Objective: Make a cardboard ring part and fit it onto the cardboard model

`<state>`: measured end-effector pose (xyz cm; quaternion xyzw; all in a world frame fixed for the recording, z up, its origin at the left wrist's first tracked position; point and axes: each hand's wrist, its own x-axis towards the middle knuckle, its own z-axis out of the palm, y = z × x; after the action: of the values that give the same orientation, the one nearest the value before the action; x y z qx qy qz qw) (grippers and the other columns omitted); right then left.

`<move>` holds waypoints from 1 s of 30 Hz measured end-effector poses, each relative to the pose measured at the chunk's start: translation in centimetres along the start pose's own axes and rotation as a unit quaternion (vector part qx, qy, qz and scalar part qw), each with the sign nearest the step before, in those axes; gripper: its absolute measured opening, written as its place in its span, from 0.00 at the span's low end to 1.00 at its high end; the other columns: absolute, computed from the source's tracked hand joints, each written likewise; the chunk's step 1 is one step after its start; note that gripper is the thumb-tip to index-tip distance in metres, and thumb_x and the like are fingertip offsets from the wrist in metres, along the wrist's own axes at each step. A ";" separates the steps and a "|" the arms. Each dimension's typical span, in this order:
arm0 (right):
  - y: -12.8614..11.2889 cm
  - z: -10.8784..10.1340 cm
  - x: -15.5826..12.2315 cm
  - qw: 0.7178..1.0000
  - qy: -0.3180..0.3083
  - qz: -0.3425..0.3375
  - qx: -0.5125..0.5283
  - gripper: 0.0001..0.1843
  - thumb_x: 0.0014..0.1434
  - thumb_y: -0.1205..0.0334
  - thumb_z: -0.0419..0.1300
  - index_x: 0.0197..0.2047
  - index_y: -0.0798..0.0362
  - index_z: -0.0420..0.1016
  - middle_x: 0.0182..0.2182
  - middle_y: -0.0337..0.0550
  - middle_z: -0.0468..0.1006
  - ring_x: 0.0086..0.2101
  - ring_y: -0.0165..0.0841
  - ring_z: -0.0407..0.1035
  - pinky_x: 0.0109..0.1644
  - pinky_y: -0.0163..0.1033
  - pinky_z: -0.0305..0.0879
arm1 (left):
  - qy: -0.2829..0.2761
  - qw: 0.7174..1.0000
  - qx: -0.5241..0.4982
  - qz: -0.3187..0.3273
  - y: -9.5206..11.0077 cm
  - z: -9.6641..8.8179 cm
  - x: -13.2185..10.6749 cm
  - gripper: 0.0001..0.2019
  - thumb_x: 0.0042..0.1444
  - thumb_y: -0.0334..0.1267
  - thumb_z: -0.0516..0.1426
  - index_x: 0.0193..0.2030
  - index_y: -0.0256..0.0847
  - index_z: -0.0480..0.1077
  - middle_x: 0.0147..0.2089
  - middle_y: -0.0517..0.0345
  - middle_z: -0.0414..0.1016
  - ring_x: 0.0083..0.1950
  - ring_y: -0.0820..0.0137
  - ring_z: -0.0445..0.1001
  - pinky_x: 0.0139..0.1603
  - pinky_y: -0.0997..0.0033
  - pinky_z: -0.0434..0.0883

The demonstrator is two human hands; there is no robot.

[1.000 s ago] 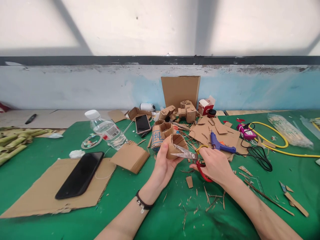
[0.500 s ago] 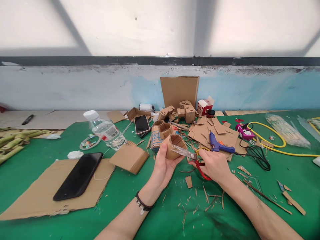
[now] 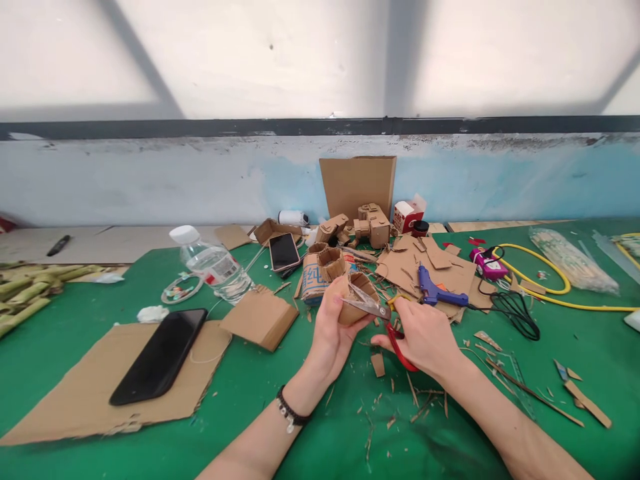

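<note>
My left hand (image 3: 333, 330) is wrapped round a small curved cardboard piece (image 3: 356, 293), held just above the green table mat (image 3: 310, 433). My right hand (image 3: 425, 333) grips red-handled scissors (image 3: 380, 317) whose blades are spread across the rim of the cardboard piece. Cardboard slivers and offcuts (image 3: 379, 364) lie scattered on the mat below both hands. A blue glue gun (image 3: 437, 293) rests on cardboard sheets just beyond my right hand.
A black phone (image 3: 160, 355) lies on a flat cardboard sheet (image 3: 85, 393) at the left. A water bottle (image 3: 213, 263), a folded cardboard piece (image 3: 260, 317), a second phone (image 3: 284, 250), small cardboard models (image 3: 373, 223), a yellow hose (image 3: 555, 287) and black cable (image 3: 515, 310) crowd the far side.
The scissor blades have opened wider and moved onto the rim of the cardboard piece. My left hand has tilted the piece slightly. The view has shifted down a little.
</note>
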<state>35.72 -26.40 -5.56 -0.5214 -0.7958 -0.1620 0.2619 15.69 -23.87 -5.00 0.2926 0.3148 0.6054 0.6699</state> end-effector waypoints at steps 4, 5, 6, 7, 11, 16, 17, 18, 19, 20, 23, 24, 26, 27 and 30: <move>0.6 0.0 0.0 1.000 -0.014 -0.014 0.009 0.33 0.72 0.25 0.56 0.41 0.50 0.71 0.33 0.45 0.83 0.35 0.45 0.80 0.40 0.44 0.61 | -0.001 1.000 -0.007 0.007 0.6 -0.2 0.4 0.33 0.64 0.59 0.70 0.70 0.46 0.74 0.68 0.45 0.82 0.62 0.53 0.83 0.55 0.55 0.85; 0.7 0.0 -0.1 1.000 -0.016 -0.018 0.010 0.32 0.73 0.25 0.57 0.42 0.50 0.71 0.34 0.45 0.83 0.35 0.45 0.80 0.40 0.44 0.62 | 0.001 1.000 -0.008 0.009 0.6 -0.2 0.4 0.34 0.64 0.59 0.70 0.70 0.46 0.74 0.67 0.46 0.83 0.62 0.53 0.84 0.55 0.55 0.85; 0.7 0.1 -0.1 1.000 -0.015 -0.020 0.008 0.32 0.73 0.27 0.58 0.42 0.50 0.71 0.33 0.44 0.83 0.35 0.44 0.80 0.40 0.44 0.62 | 0.005 1.000 -0.009 0.011 0.6 -0.1 0.4 0.35 0.62 0.59 0.71 0.70 0.46 0.74 0.66 0.46 0.83 0.61 0.53 0.84 0.55 0.55 0.85; 0.7 0.2 -0.1 1.000 -0.012 -0.022 0.004 0.31 0.74 0.28 0.58 0.41 0.50 0.71 0.33 0.44 0.83 0.34 0.44 0.80 0.39 0.43 0.61 | 0.009 1.000 -0.008 0.014 0.5 -0.1 0.4 0.36 0.61 0.59 0.72 0.71 0.47 0.73 0.66 0.46 0.83 0.60 0.53 0.84 0.55 0.54 0.85; 0.5 0.9 -0.3 0.999 0.007 -0.023 -0.028 0.29 0.78 0.33 0.55 0.39 0.50 0.72 0.29 0.42 0.81 0.30 0.42 0.79 0.36 0.44 0.59 | 0.023 0.999 0.002 0.029 0.4 0.2 0.2 0.38 0.59 0.61 0.73 0.71 0.46 0.73 0.66 0.44 0.83 0.62 0.50 0.84 0.57 0.51 0.85; 0.1 1.6 -0.5 0.998 0.020 -0.020 -0.052 0.28 0.81 0.38 0.52 0.37 0.50 0.73 0.26 0.41 0.79 0.26 0.40 0.78 0.32 0.43 0.55 | 0.031 0.999 0.006 0.032 0.5 0.1 0.2 0.38 0.58 0.60 0.74 0.70 0.46 0.73 0.65 0.43 0.84 0.63 0.49 0.84 0.56 0.49 0.85; 0.1 1.7 -0.5 0.998 0.025 -0.022 -0.052 0.28 0.82 0.39 0.51 0.37 0.50 0.73 0.25 0.41 0.79 0.26 0.40 0.78 0.32 0.43 0.55 | 0.031 0.999 0.007 0.032 0.5 0.1 0.2 0.37 0.59 0.60 0.73 0.69 0.46 0.73 0.65 0.44 0.84 0.63 0.49 0.84 0.56 0.49 0.85; 0.2 1.7 -0.5 0.998 0.031 -0.023 -0.051 0.28 0.82 0.40 0.51 0.37 0.50 0.73 0.25 0.41 0.79 0.25 0.40 0.78 0.32 0.43 0.56 | 0.032 0.999 0.008 0.032 0.5 0.1 0.2 0.36 0.59 0.60 0.73 0.69 0.47 0.74 0.64 0.44 0.84 0.62 0.50 0.84 0.56 0.49 0.85; 0.2 1.7 -0.5 0.998 0.036 -0.025 -0.049 0.28 0.82 0.40 0.51 0.36 0.50 0.73 0.24 0.41 0.78 0.25 0.40 0.78 0.32 0.43 0.55 | 0.031 0.999 0.009 0.031 0.5 0.1 0.2 0.36 0.59 0.60 0.73 0.68 0.47 0.75 0.64 0.44 0.84 0.62 0.50 0.84 0.56 0.49 0.85; 0.3 1.6 -0.5 0.998 0.039 -0.027 -0.047 0.27 0.82 0.41 0.51 0.37 0.50 0.73 0.24 0.40 0.79 0.24 0.39 0.78 0.31 0.43 0.55 | 0.031 0.999 0.009 0.030 0.5 0.1 0.2 0.35 0.59 0.61 0.73 0.68 0.47 0.75 0.64 0.45 0.84 0.61 0.50 0.85 0.56 0.49 0.85; 0.6 1.4 -0.5 0.998 0.043 -0.029 -0.042 0.26 0.82 0.42 0.53 0.37 0.50 0.74 0.23 0.40 0.79 0.23 0.39 0.78 0.30 0.42 0.53 | 0.031 0.999 0.005 0.027 0.6 0.2 0.3 0.35 0.59 0.61 0.73 0.67 0.47 0.75 0.65 0.45 0.84 0.60 0.52 0.85 0.53 0.52 0.86; 0.5 1.3 -0.5 0.998 0.043 -0.028 -0.042 0.26 0.82 0.42 0.53 0.36 0.50 0.74 0.23 0.40 0.80 0.23 0.39 0.78 0.30 0.42 0.53 | 0.031 0.999 0.004 0.026 0.6 0.2 0.3 0.35 0.59 0.60 0.73 0.67 0.47 0.75 0.65 0.45 0.83 0.59 0.52 0.85 0.52 0.54 0.86; 0.3 1.2 -0.5 0.998 0.038 -0.025 -0.042 0.26 0.82 0.41 0.52 0.36 0.50 0.73 0.23 0.40 0.80 0.23 0.39 0.78 0.29 0.43 0.52 | 0.032 0.999 0.002 0.027 0.6 0.3 0.3 0.34 0.59 0.60 0.73 0.66 0.46 0.75 0.66 0.45 0.83 0.59 0.53 0.84 0.51 0.55 0.86; 0.1 1.2 -0.5 0.998 0.035 -0.022 -0.038 0.27 0.81 0.40 0.52 0.37 0.50 0.73 0.24 0.40 0.80 0.23 0.39 0.78 0.29 0.43 0.52 | 0.034 0.999 0.002 0.028 0.5 0.3 0.2 0.34 0.59 0.59 0.73 0.66 0.46 0.74 0.66 0.45 0.82 0.59 0.54 0.84 0.51 0.56 0.86; -0.6 1.2 -0.6 0.999 0.025 -0.012 -0.019 0.30 0.80 0.34 0.50 0.39 0.50 0.73 0.25 0.41 0.81 0.24 0.41 0.80 0.29 0.42 0.53 | 0.035 0.999 0.013 0.029 0.2 0.5 -0.1 0.34 0.58 0.58 0.74 0.66 0.47 0.74 0.66 0.48 0.81 0.59 0.55 0.83 0.51 0.57 0.86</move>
<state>35.07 -26.47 -6.84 -0.5122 -0.7923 -0.1931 0.2694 15.97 -23.99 -4.56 0.2886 0.3370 0.6307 0.6367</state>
